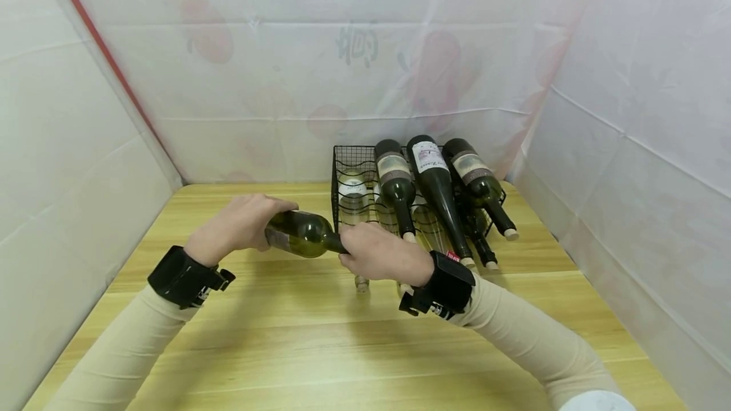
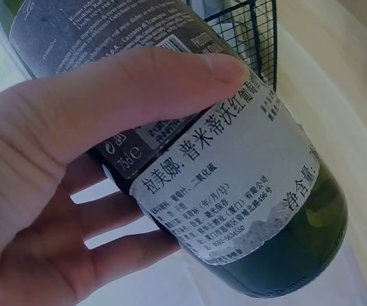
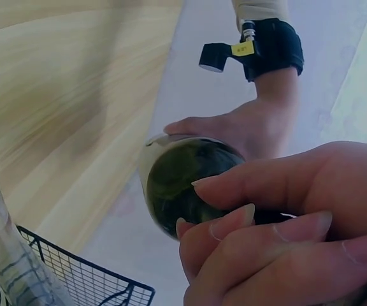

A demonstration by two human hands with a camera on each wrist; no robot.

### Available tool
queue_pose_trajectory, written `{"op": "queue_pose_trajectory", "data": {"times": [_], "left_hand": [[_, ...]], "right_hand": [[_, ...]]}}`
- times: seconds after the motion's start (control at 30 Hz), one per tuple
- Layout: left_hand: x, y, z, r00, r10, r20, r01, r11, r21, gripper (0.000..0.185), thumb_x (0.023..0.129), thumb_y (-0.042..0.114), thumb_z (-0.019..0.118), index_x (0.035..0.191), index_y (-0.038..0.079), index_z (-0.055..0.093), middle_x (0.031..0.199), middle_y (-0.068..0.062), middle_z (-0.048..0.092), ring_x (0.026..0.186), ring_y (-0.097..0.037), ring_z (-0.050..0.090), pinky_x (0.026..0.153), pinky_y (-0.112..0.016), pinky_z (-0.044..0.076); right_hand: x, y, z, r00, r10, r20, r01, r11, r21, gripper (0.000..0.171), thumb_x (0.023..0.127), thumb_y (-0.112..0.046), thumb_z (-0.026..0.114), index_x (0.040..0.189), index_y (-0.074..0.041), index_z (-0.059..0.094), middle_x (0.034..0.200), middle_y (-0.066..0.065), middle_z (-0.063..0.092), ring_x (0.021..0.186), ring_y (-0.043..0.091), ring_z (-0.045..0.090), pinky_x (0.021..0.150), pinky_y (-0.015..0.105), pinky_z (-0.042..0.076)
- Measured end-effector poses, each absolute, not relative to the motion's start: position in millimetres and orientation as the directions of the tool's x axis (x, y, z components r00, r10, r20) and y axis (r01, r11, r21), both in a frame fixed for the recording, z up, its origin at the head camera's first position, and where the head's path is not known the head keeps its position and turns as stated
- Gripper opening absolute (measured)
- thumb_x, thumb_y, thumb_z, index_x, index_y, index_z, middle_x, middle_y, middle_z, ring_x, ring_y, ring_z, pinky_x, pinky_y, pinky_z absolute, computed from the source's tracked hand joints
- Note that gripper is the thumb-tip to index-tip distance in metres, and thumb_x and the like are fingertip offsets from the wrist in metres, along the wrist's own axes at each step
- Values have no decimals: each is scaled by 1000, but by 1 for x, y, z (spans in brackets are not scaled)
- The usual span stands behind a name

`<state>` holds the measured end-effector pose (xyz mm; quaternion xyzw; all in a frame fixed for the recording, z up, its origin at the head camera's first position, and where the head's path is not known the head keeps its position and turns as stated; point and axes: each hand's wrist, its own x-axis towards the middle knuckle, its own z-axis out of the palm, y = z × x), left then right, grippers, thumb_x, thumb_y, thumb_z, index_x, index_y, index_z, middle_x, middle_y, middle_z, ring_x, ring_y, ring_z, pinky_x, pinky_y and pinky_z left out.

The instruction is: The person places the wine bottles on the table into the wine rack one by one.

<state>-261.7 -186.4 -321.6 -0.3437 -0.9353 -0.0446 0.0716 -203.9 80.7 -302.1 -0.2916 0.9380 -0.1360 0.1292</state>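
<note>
A dark green wine bottle (image 1: 301,233) is held level above the wooden table (image 1: 285,335), just left of a black wire rack (image 1: 342,176). My left hand (image 1: 240,227) grips its body, thumb across the dark label (image 2: 132,83); the white back label (image 2: 234,191) shows below. My right hand (image 1: 379,252) grips the bottle's neck, fingers curled round it (image 3: 266,223). In the right wrist view the bottle's shoulder (image 3: 183,178) shows end-on, with the left hand (image 3: 247,127) behind.
The wire rack holds three dark bottles (image 1: 434,189) on top and clear ones (image 1: 353,198) underneath, necks pointing toward me. White sheeting walls close in on the left, back and right. A clear bottle neck (image 3: 5,255) and the rack's corner (image 3: 81,280) appear in the right wrist view.
</note>
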Motion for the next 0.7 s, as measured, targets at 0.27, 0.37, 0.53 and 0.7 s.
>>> {"op": "queue_pose_trajectory", "data": {"times": [0.27, 0.37, 0.53, 0.7], "left_hand": [[-259, -185, -320, -764, 617, 189, 637, 768, 65, 84, 63, -1, 92, 141, 12, 62, 135, -15, 68, 115, -40, 68, 86, -56, 60], [-258, -188, -320, -757, 617, 217, 647, 754, 114, 89, 66, -3, 90, 148, 8, 55, 143, -21, 61, 125, -45, 62, 96, -59, 57], [-259, -195, -318, -772, 583, 252, 626, 766, 144, 93, 74, -3, 87, 155, 1, 42, 148, -30, 52, 132, -51, 55, 104, -61, 53], [-260, -200, -318, -824, 511, 246, 556, 813, 172, 83, 85, 5, 82, 154, -7, 38, 149, -33, 51, 130, -51, 56, 104, -60, 52]], "right_hand": [[-201, 89, -299, -818, -560, -130, -507, 809, -298, 17, 105, -14, 57, 114, -1, 61, 76, 3, 53, 53, 11, 46, 45, 21, 36], [-200, 93, -299, -817, -567, -106, -516, 800, -305, 22, 105, -12, 54, 120, 3, 59, 73, 2, 50, 49, 11, 42, 44, 20, 33], [-200, 100, -297, -825, -561, -67, -518, 798, -308, 11, 103, -8, 54, 110, -2, 59, 73, 1, 48, 52, 11, 40, 44, 20, 31], [-201, 105, -293, -827, -560, -46, -529, 804, -271, 11, 103, -9, 55, 106, 0, 60, 74, 3, 47, 54, 13, 43, 46, 20, 33]]}}
